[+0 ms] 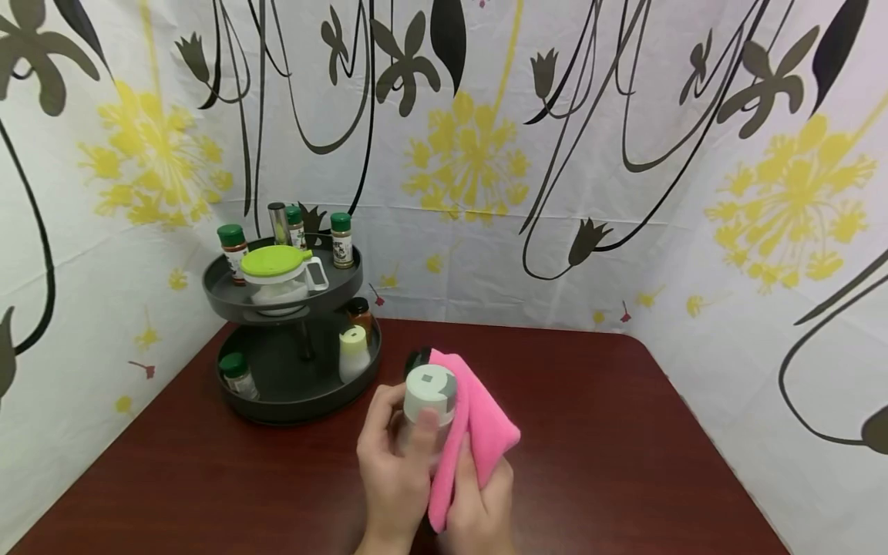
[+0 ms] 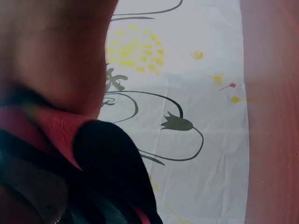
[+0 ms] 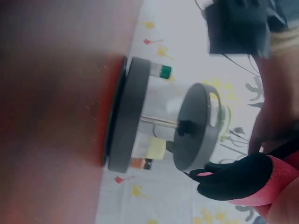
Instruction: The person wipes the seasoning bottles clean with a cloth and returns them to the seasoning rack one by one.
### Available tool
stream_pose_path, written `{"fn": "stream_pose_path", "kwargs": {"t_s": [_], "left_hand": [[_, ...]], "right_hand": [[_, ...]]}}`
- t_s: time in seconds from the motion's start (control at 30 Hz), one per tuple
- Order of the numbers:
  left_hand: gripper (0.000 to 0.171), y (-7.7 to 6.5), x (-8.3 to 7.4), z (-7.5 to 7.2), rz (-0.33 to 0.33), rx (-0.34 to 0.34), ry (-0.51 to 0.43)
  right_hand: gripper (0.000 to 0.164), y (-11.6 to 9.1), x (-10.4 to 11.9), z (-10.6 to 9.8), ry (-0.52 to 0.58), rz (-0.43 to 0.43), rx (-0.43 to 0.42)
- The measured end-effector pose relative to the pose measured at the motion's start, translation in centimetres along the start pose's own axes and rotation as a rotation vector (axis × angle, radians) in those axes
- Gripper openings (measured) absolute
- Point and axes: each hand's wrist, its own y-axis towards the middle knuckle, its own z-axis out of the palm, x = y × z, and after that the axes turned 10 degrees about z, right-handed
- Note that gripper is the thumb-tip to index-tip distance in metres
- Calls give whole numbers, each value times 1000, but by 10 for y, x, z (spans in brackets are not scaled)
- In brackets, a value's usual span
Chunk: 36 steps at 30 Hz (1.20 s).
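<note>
My left hand (image 1: 391, 482) grips a small clear container with a pale grey-green lid (image 1: 428, 389) upright above the table, thumb across its front. Against the container's right side my right hand (image 1: 480, 505) holds a folded bright pink cloth (image 1: 482, 420), pinched with the thumb on top. A black piece (image 1: 418, 359) shows just behind the lid. From the left wrist, pink and black material (image 2: 114, 154) fills the lower left and the container is hidden. The right wrist view shows similar pink and black material (image 3: 238, 179) beside the hand.
A dark two-tier turntable rack (image 1: 298, 412) stands at the back left. Its upper tier bears green-capped spice jars (image 1: 341, 240) and a lime-lidded pot (image 1: 277, 270); below are several small bottles (image 1: 354, 354). The dark red table (image 1: 590, 432) meets a flower-patterned curtain (image 1: 444, 254).
</note>
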Motion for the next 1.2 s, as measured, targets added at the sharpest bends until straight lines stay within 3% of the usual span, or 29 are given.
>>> {"fn": "stream_pose_path", "kwargs": {"t_s": [0.1,0.23,0.43,0.6,0.67,0.93,1.2], "left_hand": [[33,-2,-1,3,-8,22,-14],[34,-3,-2,7,43,50,-33],[36,1,-3,7,106,64,-28],[35,7,-1,5,131,36,-12],[34,7,1,4,145,21,-17],[32,3,3,3,129,16,-29],[30,0,4,3,223,68,-76]], "right_hand": [[29,11,4,-5,-3,-91,16],[29,24,12,-11,-24,-133,-10],[31,20,11,-10,30,-126,-34],[34,7,1,-3,118,-60,47],[35,6,-3,-2,142,-70,83],[31,17,0,-9,45,-119,94],[32,25,11,-11,73,-179,28]]}}
